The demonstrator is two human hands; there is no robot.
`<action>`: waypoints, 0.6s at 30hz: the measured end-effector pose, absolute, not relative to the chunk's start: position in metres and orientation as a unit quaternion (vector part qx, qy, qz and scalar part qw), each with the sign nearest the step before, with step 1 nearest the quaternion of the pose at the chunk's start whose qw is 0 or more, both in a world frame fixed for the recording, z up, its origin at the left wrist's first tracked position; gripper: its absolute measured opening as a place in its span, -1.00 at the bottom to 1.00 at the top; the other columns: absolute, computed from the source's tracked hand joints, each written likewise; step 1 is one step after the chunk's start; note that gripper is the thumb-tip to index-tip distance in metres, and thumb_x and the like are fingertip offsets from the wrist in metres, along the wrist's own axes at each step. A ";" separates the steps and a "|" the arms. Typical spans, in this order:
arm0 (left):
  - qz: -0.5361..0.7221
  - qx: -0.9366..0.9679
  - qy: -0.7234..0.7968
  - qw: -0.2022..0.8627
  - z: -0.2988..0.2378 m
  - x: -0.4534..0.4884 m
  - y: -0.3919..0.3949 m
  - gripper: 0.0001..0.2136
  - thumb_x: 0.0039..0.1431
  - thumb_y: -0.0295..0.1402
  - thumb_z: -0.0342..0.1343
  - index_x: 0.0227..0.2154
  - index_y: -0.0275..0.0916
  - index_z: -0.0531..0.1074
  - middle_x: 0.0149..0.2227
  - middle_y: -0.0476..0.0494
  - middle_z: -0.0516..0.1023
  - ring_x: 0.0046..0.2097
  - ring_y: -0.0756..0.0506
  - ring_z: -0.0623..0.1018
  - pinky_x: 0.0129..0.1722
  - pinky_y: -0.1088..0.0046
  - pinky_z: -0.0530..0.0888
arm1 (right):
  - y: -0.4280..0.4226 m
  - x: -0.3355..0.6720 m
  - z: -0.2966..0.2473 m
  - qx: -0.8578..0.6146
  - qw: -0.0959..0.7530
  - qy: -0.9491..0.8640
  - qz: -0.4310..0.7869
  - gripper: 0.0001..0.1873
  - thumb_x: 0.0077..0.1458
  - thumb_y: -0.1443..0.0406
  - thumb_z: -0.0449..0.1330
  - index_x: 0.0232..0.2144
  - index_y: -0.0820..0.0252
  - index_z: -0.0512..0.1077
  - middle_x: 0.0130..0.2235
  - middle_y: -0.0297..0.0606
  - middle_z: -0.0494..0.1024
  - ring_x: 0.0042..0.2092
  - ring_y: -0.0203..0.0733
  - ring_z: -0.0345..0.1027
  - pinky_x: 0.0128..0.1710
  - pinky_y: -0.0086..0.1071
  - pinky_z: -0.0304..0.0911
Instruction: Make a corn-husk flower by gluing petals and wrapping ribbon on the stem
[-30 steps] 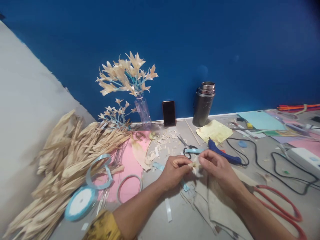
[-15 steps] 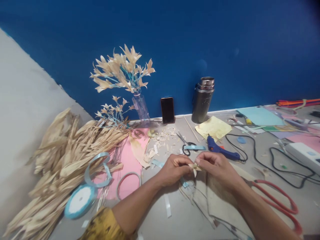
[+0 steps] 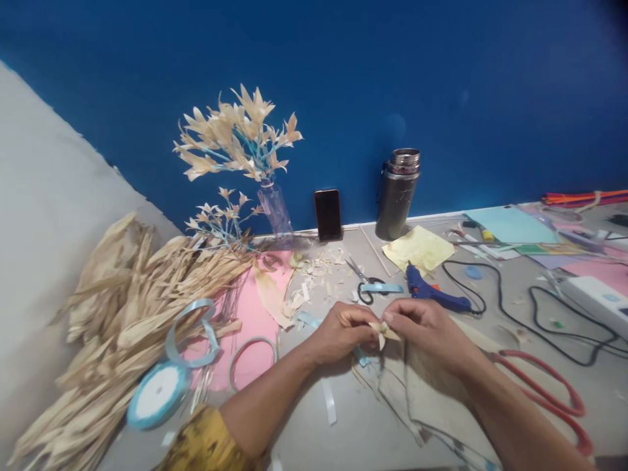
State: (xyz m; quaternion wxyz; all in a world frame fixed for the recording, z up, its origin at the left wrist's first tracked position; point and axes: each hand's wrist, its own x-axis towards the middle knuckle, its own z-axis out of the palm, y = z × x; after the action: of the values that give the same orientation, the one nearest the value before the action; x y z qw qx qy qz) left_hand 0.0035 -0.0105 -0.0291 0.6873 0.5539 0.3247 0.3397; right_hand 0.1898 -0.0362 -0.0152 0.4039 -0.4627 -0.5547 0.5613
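Observation:
A small pale flower [image 3: 383,331], its petals like dried corn husk, is held between my two hands above the table. My left hand [image 3: 343,333] pinches it from the left, and my right hand [image 3: 422,327] has thumb and fingertips closed on its right side. Light blue ribbon [image 3: 362,356] shows just below my left fingers. Behind the hands lie black-handled scissors [image 3: 367,286] with a piece of blue ribbon across them, and a blue glue gun [image 3: 436,292]. Under my right forearm is a beige cloth-like piece [image 3: 436,405].
Dried corn husks [image 3: 112,314] heap at left beside a blue ribbon roll [image 3: 157,394] and pink paper [image 3: 265,307]. Husk flowers stand in a clear bottle [image 3: 275,212]. A phone [image 3: 328,214] and flask [image 3: 398,196] stand by the wall. Red-handled scissors [image 3: 544,383] and black cable [image 3: 500,301] lie right.
The flower has turned slightly, so its petals and greenish centre show more openly between my fingers. Both hands stay in nearly the same place.

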 end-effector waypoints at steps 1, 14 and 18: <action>0.338 0.553 0.324 0.689 -0.029 0.003 -0.010 -0.81 -0.07 -0.25 0.36 -0.56 -0.30 0.61 -0.54 -0.14 0.49 -0.49 -0.03 0.45 -0.45 0.43 0.41 | -0.036 0.190 -0.013 -0.459 0.403 -0.564 0.557 -0.69 0.13 0.13 0.28 -0.55 0.20 0.52 -0.51 -0.27 0.51 -0.42 -0.17 0.35 -0.40 -0.31 0.23; 0.329 0.571 0.306 0.688 -0.030 0.001 -0.010 -0.81 -0.04 -0.25 0.39 -0.55 -0.29 0.63 -0.49 -0.16 0.49 -0.45 -0.05 0.47 -0.40 0.39 0.40 | -0.037 0.187 -0.012 -0.489 0.378 -0.584 0.527 -0.80 0.05 0.24 0.20 -0.56 0.18 0.40 -0.56 -0.39 0.36 -0.48 -0.29 0.15 -0.48 -0.41 0.04; 0.346 0.587 0.307 0.664 -0.024 0.003 -0.012 -0.84 -0.02 -0.30 0.36 -0.57 -0.29 0.63 -0.49 -0.16 0.50 -0.46 -0.05 0.47 -0.42 0.42 0.37 | -0.038 0.184 -0.010 -0.477 0.376 -0.529 0.593 -0.77 0.07 0.22 0.19 -0.57 0.17 0.40 -0.62 -0.46 0.25 -0.54 -0.35 0.04 -0.52 -0.43 -0.02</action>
State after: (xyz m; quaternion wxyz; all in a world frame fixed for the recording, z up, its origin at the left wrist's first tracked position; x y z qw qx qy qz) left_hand 0.0027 -0.0119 -0.0239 0.6642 0.5872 0.3072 0.3459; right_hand 0.1835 -0.0383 -0.0098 0.3765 -0.4766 -0.5287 0.5929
